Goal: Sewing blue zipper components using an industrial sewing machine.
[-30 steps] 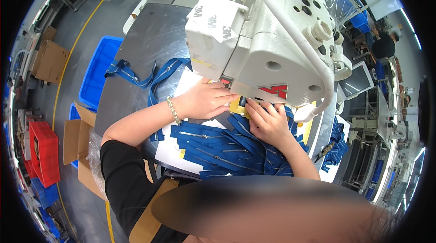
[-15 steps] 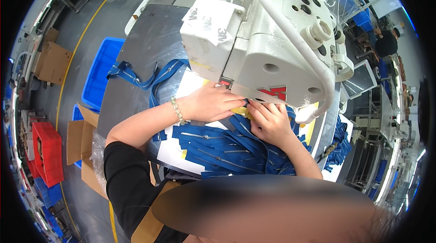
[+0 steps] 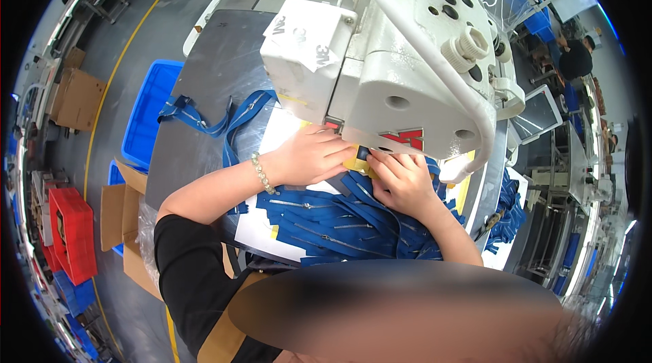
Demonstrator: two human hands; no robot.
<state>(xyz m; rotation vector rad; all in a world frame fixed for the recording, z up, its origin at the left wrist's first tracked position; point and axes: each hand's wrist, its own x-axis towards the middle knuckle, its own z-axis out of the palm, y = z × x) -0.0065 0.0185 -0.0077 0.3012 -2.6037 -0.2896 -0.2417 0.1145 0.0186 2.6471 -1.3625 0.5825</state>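
- We are apparently positioning blue zippers [image 3: 326, 224], which are lying heaped on the near side of the sewing machine [image 3: 380, 101].
- Left hand [image 3: 309, 156] and right hand [image 3: 403, 178] are working at its front; whether fingers are clamping, we cannot tell.
- Next move is seemingly needing alignment.

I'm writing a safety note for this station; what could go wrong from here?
The left hand and right hand are close under the white machine, so fingers might get caught. The loose blue zippers piled beside them could tangle. The beaded bracelet on the left wrist might snag on a zipper.
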